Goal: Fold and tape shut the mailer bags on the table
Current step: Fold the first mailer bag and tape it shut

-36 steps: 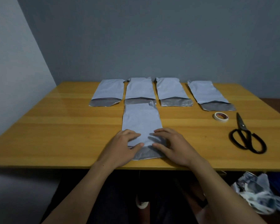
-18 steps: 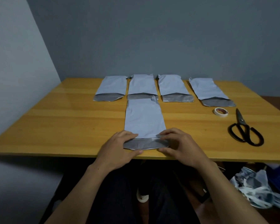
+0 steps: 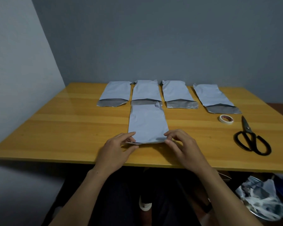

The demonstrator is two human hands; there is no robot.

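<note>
Pinching the lower corners of a mailer bag (image 3: 147, 123) at the centre of the frame, the left hand (image 3: 116, 149) and right hand (image 3: 183, 144) each close thumb and curled fingers on its lower edge. The bag lies flat on a wooden table (image 3: 72, 128). Four more bags (image 3: 176, 92) lie in a row just above it, grey flaps open. A tape roll (image 3: 226, 119) and black scissors (image 3: 250, 137) lie at the right of the frame.

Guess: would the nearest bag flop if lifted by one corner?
Probably: the bag looks like thin film, creased, its far corner curled up. Likely light, since it lies flat as if empty. Smooth surface, so perhaps slippery.
</note>
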